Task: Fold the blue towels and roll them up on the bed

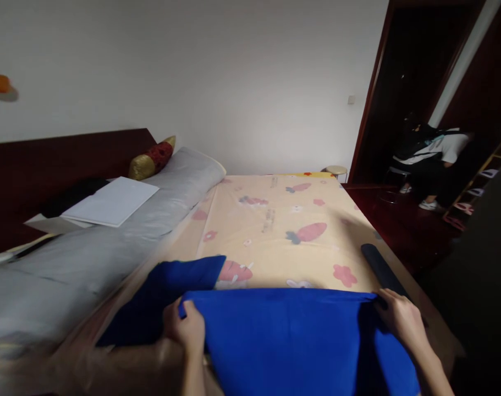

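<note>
A bright blue cloth [287,335] is stretched between my two hands over the near part of the bed, its top edge pulled nearly straight. My left hand [188,324] is closed on the cloth's left upper corner. At the right upper corner, my right hand [398,311] pinches the same edge. A second stretch of blue fabric [163,291] lies on the bed beyond my left hand; whether it joins the held cloth is hidden. Close to my right hand, a dark roll [382,267] rests along the bed's right side.
Under the cloth spreads a cream bedsheet [270,236] with carrot prints. Along the headboard [69,154] lies a long grey roll of bedding [122,247], bearing a white flat board [112,201] and a red-gold pillow [153,158]. A person [431,154] bends near the doorway, beside a stool [336,170].
</note>
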